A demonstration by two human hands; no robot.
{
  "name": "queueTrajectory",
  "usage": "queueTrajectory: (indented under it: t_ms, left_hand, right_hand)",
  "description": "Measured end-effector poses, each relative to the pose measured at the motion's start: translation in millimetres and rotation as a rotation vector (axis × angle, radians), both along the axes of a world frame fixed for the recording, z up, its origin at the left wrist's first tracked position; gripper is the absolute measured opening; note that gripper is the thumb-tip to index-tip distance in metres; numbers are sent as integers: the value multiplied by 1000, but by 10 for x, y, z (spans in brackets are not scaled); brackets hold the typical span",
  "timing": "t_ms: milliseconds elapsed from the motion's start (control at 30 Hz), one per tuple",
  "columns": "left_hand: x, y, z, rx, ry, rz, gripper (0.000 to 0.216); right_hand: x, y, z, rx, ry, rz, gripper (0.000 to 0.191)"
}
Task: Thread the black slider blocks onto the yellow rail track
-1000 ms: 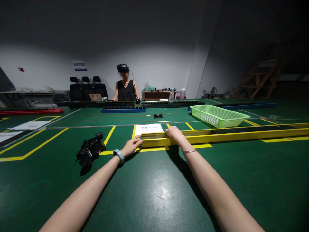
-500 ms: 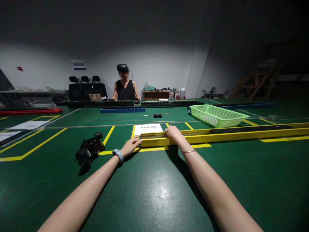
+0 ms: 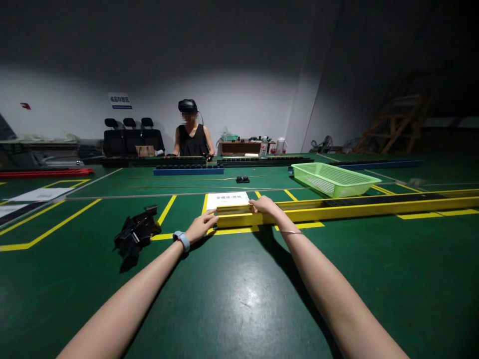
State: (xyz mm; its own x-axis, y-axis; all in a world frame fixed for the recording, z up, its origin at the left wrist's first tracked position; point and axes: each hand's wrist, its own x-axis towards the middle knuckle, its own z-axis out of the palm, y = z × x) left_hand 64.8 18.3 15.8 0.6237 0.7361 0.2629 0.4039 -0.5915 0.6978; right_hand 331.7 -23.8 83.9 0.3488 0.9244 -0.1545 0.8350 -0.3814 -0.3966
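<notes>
A long yellow rail (image 3: 348, 211) with a channel along its top runs across the green table from my hands to the right edge. My left hand (image 3: 201, 227), with a pale watch strap on the wrist, has its fingers at the rail's left end, gripping it. Over the channel near that end, my right hand (image 3: 265, 205) is closed with the fingertips pinched and pointing left; what they hold is too small and hidden to make out. Dark pieces (image 3: 335, 202) lie in the channel farther right. A white printed sheet (image 3: 227, 199) lies just behind the rail's left end.
A crumpled black heap (image 3: 136, 234) lies left of my left hand. Behind the rail stand a light-green basket (image 3: 335, 187) and two small black parts (image 3: 242, 179). Across the table, a person (image 3: 192, 137) in a headset sits behind blue rails (image 3: 189, 171).
My right hand has slid slightly left along the rail, and its fingertips now reach farther forward. My left hand stays at the rail's end. The view has shifted slightly.
</notes>
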Motion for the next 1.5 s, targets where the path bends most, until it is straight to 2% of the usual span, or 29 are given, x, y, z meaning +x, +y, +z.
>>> queueTrajectory:
  t_ms: [267, 667, 1000, 1500]
  left_hand:
    - [-4, -11, 5, -6, -10, 0, 55]
    - [-2, 23, -23, -83, -95, -19, 53]
    - [-2, 10, -18, -143, -144, -29, 51]
    - [-4, 26, -44, -113, -123, -21, 52]
  right_hand:
    - [15, -2, 49, 54, -22, -113, 41]
    - [-37, -60, 106, 109, -13, -162, 43]
    - [-7, -40, 89, 72, -6, -162, 42]
    - [191, 22, 53, 1, -24, -193, 38]
